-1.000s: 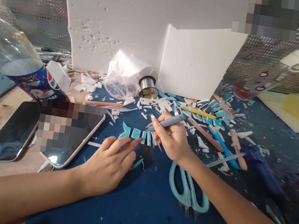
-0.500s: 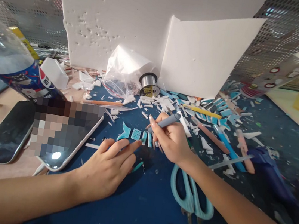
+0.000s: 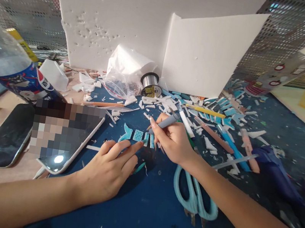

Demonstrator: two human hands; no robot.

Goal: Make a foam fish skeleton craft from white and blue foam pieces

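My right hand (image 3: 173, 138) is closed around a grey-blue marker pen (image 3: 166, 123), held slanted with its lower end near a row of small blue pieces. My left hand (image 3: 113, 171) lies open on the dark blue mat (image 3: 142, 212), its index fingertip touching a narrow blue strip (image 3: 146, 140). Left of that strip are a dotted blue square (image 3: 138, 135) and a blue tail-shaped piece (image 3: 126, 133). Another narrow strip (image 3: 152, 141) lies by the pen. Thin pointed things below my right fingers are too small to identify. Light blue scissors (image 3: 195, 198) rest under my right wrist.
White foam boards (image 3: 199, 56) stand at the back. A spool of line (image 3: 150, 85) lies before them amid white scraps. Two phones (image 3: 4, 137) and a Pepsi bottle (image 3: 30, 81) are at left. Several markers (image 3: 214, 135) and a glue gun (image 3: 281, 175) lie to the right.
The view has shifted slightly. Both hands stay in nearly the same place, the pen still gripped and the left index finger still on the blue strip.
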